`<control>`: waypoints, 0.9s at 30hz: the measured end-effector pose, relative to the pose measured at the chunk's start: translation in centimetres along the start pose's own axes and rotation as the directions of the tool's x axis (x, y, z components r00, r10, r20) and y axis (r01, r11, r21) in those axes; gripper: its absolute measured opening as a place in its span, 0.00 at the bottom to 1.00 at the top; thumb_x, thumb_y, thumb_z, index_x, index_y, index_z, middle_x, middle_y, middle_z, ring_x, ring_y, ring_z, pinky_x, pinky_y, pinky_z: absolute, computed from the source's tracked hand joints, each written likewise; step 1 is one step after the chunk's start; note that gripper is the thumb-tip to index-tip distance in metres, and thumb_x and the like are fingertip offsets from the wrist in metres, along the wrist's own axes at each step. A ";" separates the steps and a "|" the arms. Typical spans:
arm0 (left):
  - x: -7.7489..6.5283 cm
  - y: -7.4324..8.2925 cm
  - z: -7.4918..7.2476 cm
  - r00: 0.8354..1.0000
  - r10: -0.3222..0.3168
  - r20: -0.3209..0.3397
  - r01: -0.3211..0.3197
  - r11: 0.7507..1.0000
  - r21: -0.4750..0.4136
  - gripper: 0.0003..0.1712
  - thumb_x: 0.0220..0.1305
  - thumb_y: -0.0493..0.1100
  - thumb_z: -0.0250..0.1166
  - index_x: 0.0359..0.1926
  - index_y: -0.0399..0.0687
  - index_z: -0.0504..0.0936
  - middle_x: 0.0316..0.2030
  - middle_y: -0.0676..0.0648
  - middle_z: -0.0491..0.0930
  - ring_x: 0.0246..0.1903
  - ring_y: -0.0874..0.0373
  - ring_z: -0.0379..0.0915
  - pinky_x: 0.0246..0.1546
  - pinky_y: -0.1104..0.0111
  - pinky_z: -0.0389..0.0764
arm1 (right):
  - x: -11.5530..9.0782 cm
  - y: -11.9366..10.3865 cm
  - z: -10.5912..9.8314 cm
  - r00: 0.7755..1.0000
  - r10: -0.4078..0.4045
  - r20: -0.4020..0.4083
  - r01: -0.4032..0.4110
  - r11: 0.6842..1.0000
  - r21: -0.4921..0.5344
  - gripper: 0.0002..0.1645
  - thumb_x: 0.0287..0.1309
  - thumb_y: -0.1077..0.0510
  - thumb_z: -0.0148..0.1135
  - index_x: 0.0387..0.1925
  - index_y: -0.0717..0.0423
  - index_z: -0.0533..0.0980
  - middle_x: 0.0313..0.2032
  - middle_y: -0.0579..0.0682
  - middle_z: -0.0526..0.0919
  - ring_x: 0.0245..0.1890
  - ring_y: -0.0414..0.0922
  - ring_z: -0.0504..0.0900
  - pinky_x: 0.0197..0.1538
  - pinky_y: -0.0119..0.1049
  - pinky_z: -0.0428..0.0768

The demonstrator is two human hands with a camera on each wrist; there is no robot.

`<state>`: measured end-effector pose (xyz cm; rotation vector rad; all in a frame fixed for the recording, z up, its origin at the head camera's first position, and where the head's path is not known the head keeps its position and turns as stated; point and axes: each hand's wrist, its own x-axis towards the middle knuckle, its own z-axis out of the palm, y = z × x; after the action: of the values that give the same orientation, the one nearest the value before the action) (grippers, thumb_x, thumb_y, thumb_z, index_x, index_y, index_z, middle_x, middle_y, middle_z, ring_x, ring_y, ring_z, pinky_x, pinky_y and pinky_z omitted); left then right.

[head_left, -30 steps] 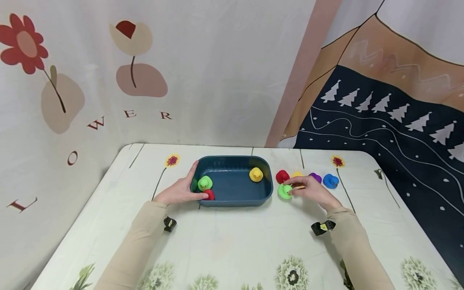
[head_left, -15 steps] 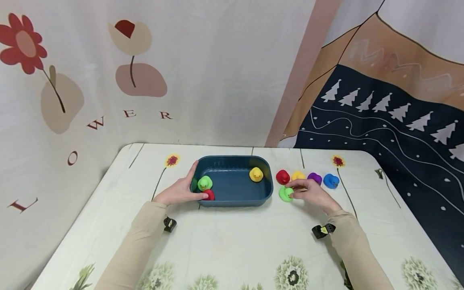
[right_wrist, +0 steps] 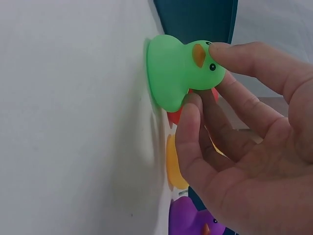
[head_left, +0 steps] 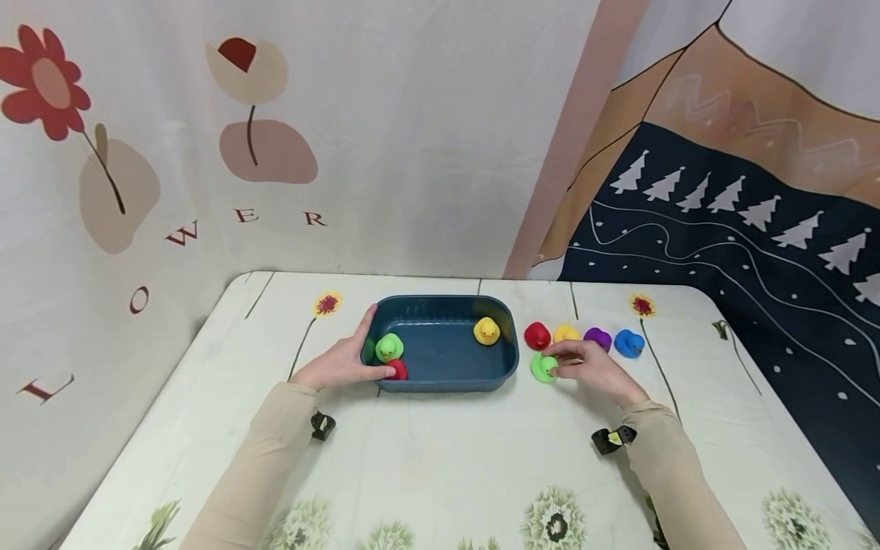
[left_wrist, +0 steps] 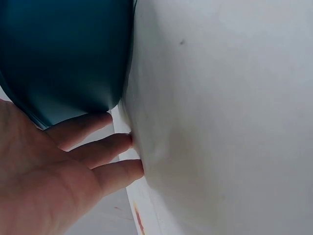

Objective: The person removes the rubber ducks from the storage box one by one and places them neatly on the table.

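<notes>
A dark blue rectangular basin (head_left: 440,353) stands on the table. My left hand (head_left: 337,363) holds its left end, the thumb over the near rim and the other fingers along the outside. Inside the basin are a green rubber duck (head_left: 389,347), a red rubber duck (head_left: 398,371) under the thumb, and a yellow rubber duck (head_left: 486,331) at the right. To the right of the basin, my right hand (head_left: 596,372) pinches another green rubber duck (right_wrist: 168,73) by its head between thumb and fingers. The duck's flat base is right at the tabletop.
Behind the right hand a red duck (head_left: 536,336), a yellow duck (head_left: 567,332), a purple duck (head_left: 598,338) and a blue duck (head_left: 629,344) stand in a row. A flower-printed white cloth (head_left: 440,473) covers the table. Fabric walls (head_left: 412,153) rise behind it.
My right hand has shifted the green duck slightly right and toward me, away from the red duck behind it. The left hand and basin have stayed put.
</notes>
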<state>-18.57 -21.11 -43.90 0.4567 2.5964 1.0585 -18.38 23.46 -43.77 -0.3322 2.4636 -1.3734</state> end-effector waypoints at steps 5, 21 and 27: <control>0.0 0.0 0.1 1.000 0.001 -0.002 -0.001 1.000 0.002 0.68 0.54 0.63 0.69 0.76 0.52 0.27 0.59 0.29 0.70 0.56 0.38 0.69 0.57 0.43 0.67 | -0.1 0.1 -0.2 1.000 -0.006 0.007 0.006 1.000 0.006 0.18 0.57 0.63 0.66 0.50 0.61 0.80 0.49 0.56 0.77 0.48 0.54 0.75 0.52 0.49 0.72; 0.0 0.0 0.1 1.000 -0.011 0.000 0.011 1.000 0.004 0.68 0.54 0.63 0.69 0.76 0.53 0.27 0.57 0.29 0.71 0.55 0.38 0.69 0.57 0.43 0.67 | 0.2 -1.2 -0.4 0.999 -0.016 -0.038 0.019 0.998 0.064 0.20 0.60 0.61 0.64 0.54 0.61 0.78 0.54 0.57 0.78 0.51 0.54 0.76 0.57 0.50 0.70; 0.0 0.0 0.1 1.000 -0.015 0.000 0.015 1.000 0.003 0.68 0.54 0.63 0.69 0.76 0.55 0.27 0.58 0.30 0.71 0.55 0.39 0.69 0.57 0.44 0.67 | 0.5 -2.2 -0.1 0.998 -0.036 -0.045 0.038 0.998 0.049 0.21 0.59 0.62 0.65 0.54 0.62 0.77 0.52 0.59 0.79 0.52 0.55 0.75 0.55 0.45 0.72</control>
<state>-18.59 -21.07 -43.95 0.4369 2.5974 1.0503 -18.81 22.24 -41.92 -0.3418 2.4655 -1.4692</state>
